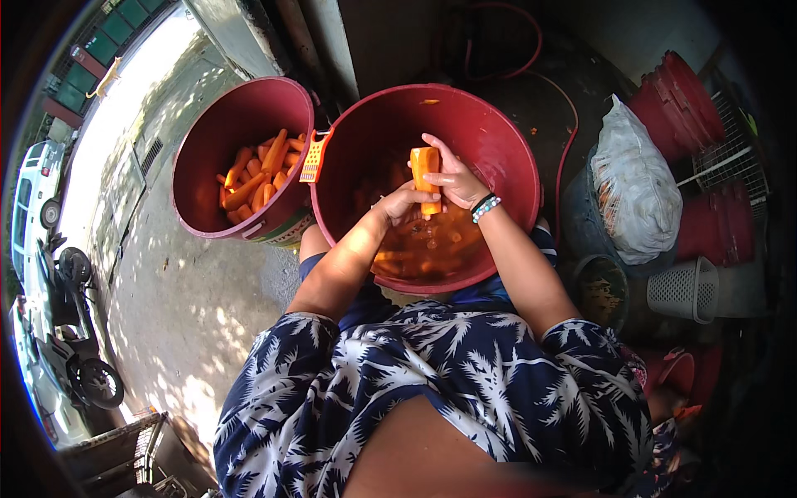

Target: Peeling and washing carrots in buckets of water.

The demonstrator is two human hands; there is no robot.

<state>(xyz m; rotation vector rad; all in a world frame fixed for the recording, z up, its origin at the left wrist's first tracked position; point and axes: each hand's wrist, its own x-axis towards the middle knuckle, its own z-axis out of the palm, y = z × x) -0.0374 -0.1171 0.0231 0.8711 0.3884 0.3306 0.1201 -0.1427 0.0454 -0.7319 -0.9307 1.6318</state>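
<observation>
Carrot (424,161): one thick, blunt-ended, bright orange piece, slightly above the middle of the frame. Stands near-upright in the picture, long axis running top to bottom. Held between left hand (403,202) and right hand (454,180), over the large red tub (506,145); fingers cover part of its lower half.

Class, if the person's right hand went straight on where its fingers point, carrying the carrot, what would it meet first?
Probably the far inner wall of the red tub below; depth is unclear, so the right hand and carrot might pass above it.
</observation>
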